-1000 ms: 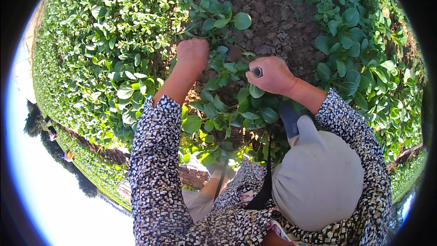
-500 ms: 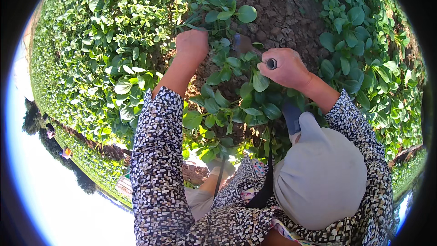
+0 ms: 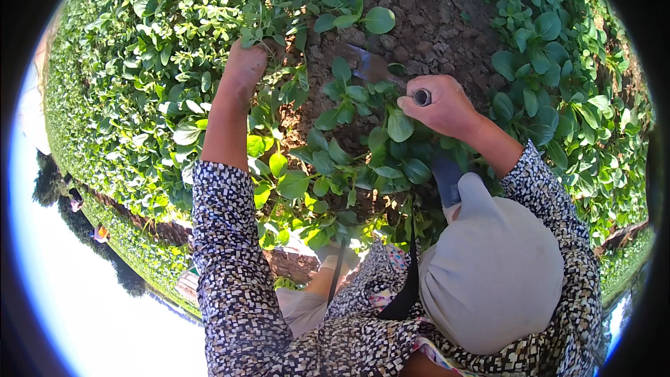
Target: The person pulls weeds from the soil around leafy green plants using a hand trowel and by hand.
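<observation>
My left hand (image 3: 246, 68) is closed at the edge of the dense growth, with stems of a leafy green weed (image 3: 264, 19) at its fingers. Leaves partly cover those fingertips. My right hand (image 3: 447, 106) grips the tubular handle of a small hand hoe (image 3: 368, 64), its hollow round end pointing up. The flat metal blade lies on the brown soil (image 3: 408, 10), left of that hand. Between the hands grows a broad-leaved green plant (image 3: 345, 98), close to the blade, and more broad leaves (image 3: 391, 167) stand below the right hand.
Thick low greenery (image 3: 132, 63) fills the left side, and more broad-leaved plants (image 3: 537, 70) line the right. Another broad-leaved plant (image 3: 342, 10) grows beyond the blade. A pale cap (image 3: 492, 272) blocks the lower right.
My left hand has moved left, away from the hoe blade, along with leafy stems. More of the blade and the soil beside it shows. My right hand has shifted only slightly.
</observation>
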Motion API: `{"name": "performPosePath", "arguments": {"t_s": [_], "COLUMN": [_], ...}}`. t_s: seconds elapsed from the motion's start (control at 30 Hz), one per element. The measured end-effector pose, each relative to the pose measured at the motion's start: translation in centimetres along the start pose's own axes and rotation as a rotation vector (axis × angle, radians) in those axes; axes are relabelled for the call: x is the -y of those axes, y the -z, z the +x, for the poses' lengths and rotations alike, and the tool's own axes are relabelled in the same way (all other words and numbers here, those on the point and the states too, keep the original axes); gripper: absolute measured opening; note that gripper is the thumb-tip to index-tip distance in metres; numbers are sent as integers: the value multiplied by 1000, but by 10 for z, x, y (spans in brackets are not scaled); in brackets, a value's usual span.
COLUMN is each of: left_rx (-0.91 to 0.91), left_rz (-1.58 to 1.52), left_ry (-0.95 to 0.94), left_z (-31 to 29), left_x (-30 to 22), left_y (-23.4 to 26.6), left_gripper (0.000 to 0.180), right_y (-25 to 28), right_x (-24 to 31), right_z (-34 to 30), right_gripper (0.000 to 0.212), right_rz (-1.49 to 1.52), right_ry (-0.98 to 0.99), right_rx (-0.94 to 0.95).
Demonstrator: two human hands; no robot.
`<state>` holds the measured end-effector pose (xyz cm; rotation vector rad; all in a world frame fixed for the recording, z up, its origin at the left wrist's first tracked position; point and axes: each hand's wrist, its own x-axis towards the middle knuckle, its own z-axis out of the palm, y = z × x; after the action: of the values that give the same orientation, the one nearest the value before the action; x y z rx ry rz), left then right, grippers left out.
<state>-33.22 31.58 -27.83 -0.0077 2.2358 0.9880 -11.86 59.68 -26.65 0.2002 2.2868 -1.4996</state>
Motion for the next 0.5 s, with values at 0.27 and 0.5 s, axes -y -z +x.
{"name": "performPosePath", "arguments": {"t_s": [0.27, 0.5], "left_rx": [-747, -748], "left_rz": [-1104, -965], "left_ry": [67, 452], "left_z": [-97, -69], "left_x": [-9, 56], "left_y": [9, -14], "left_gripper": [20, 24], "right_y": [8, -20], "right_x": [47, 58], "right_z": [54, 80], "right_gripper": [28, 27], "right_rz": [49, -152], "right_ry": [-24, 199], "right_rx": [68, 186]}}
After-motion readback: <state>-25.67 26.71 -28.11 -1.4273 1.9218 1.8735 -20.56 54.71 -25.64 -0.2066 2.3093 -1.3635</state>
